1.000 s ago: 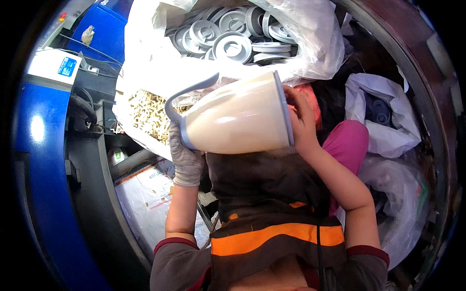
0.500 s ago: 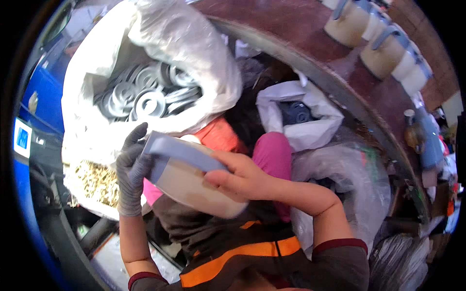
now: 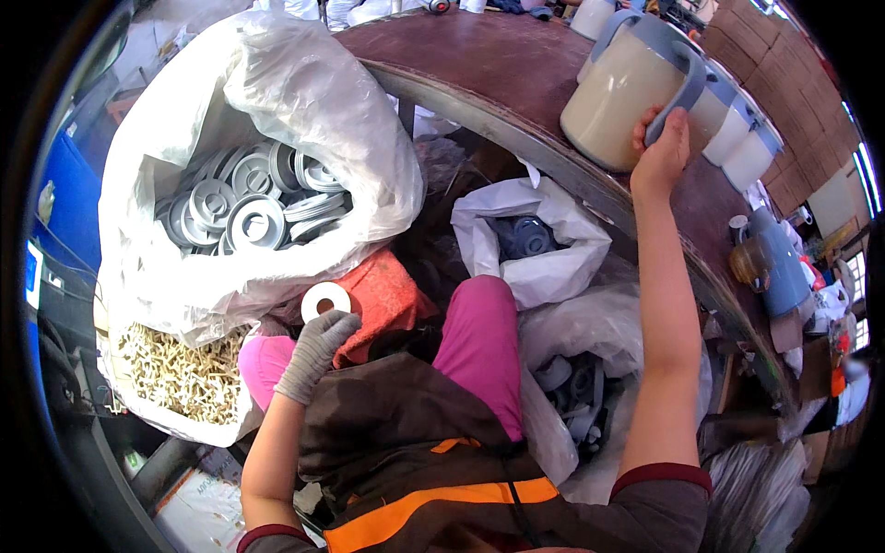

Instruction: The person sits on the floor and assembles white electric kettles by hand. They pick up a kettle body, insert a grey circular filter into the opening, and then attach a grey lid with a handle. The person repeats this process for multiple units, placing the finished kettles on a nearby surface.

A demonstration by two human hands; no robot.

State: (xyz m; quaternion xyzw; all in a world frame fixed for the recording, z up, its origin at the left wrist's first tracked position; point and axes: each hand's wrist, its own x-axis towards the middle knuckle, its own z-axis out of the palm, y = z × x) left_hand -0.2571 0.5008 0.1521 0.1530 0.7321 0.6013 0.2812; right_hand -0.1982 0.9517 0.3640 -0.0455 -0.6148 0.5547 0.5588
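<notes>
My bare right hand (image 3: 661, 152) is wrapped round the grey handle of a cream jug (image 3: 613, 101) with a grey rim. The jug stands at the edge of the dark red table (image 3: 452, 46), among several similar jugs. In a grey glove, my left hand (image 3: 323, 350) is low by my knee, its fingers curled. Right at its fingertips, a white ring-shaped roll (image 3: 316, 295) lies against a red cloth (image 3: 383, 300). Whether those fingers hold anything is hidden.
A big white sack (image 3: 277, 101) holds several grey round lids (image 3: 256, 223). Below it sits a bag of small beige pieces (image 3: 180, 373). A smaller white sack (image 3: 572, 263) and a clear plastic bag (image 3: 590, 323) hold dark grey parts. A blue-grey jug (image 3: 782, 263) stands farther right.
The jug has gone from above my lap to the table at the upper right, in my right hand. My left hand has left the jug's rim and dropped to the white roll.
</notes>
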